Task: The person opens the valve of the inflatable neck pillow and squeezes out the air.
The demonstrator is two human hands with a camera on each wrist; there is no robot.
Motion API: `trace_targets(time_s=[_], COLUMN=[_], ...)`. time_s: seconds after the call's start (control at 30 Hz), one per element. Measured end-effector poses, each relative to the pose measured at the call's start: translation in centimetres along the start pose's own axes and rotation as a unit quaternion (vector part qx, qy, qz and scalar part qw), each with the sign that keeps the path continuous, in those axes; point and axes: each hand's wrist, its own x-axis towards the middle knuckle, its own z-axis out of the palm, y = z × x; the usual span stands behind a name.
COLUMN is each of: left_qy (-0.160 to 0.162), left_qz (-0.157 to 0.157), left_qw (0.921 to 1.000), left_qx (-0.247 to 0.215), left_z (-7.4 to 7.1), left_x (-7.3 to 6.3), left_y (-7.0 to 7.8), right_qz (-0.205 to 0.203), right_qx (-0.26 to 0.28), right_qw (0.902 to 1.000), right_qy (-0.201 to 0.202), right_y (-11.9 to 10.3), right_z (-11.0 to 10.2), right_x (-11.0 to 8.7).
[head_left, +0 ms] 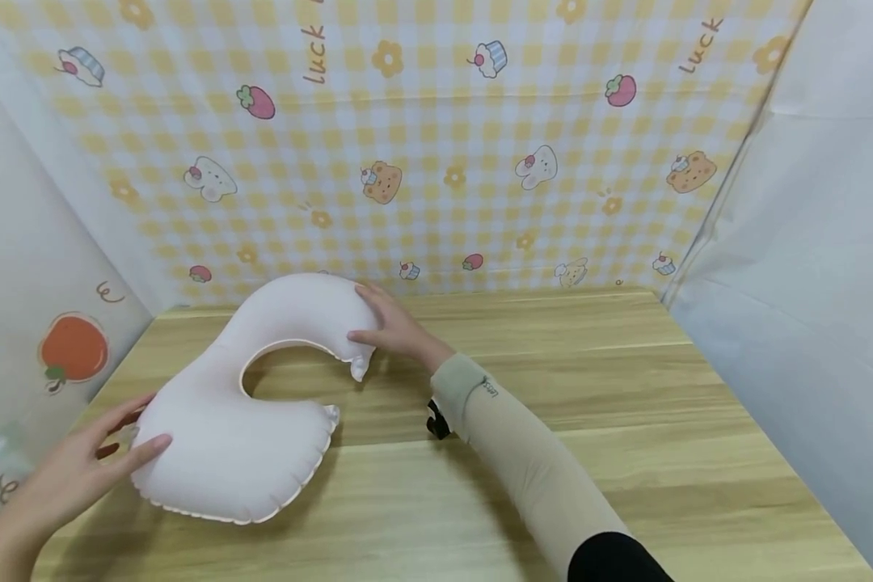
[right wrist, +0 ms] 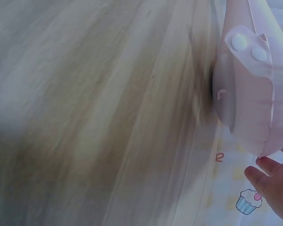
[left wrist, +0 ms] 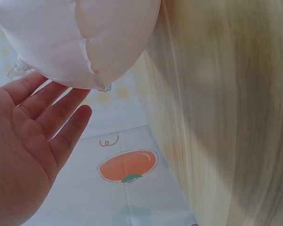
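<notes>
A pale pink U-shaped inflatable neck pillow (head_left: pixel 211 404) is at the left of the table, its opening facing right. My left hand (head_left: pixel 90 457) holds its near left side, thumb over the top face and fingers at the outer edge. In the left wrist view those long fingers (left wrist: pixel 56 106) reach the pillow's rounded rim, beside a clear plastic piece (left wrist: pixel 20 69). My right hand (head_left: pixel 396 327) grips the far end, thumb and a finger spread over it. A tab with two round white snaps (right wrist: pixel 249 44) shows on the pillow in the right wrist view.
The wood-grain table (head_left: pixel 589 388) extends to the right of the pillow. A yellow checked cloth (head_left: pixel 436 121) hangs along its back edge, with white sheets (head_left: pixel 829 242) at the sides. A black object (head_left: pixel 438 420) sits under my right wrist.
</notes>
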Motion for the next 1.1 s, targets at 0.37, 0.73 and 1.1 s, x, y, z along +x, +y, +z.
trace_targets(time_s=[0.37,0.73,1.1], left_qy=[0.023,0.016,0.007], left_qz=[0.027,0.042,0.055], left_qw=[0.9992,0.9980,0.9961], left_qx=[-0.018,-0.045,-0.069], left_z=[0.6,0.8,1.5], left_x=[0.8,1.6,2.3], left_y=[0.6,0.8,1.0], right_qz=[0.015,0.015,0.005], right_qx=[-0.006,-0.014,-0.060], right_qw=[0.9998,0.9995,0.9980], right_qy=[0.007,0.022,0.018], right_y=[0.7,1.2,2.0], right_z=[-0.9,-1.8,-3.1], right_x=[-1.4,-2.7,-4.3])
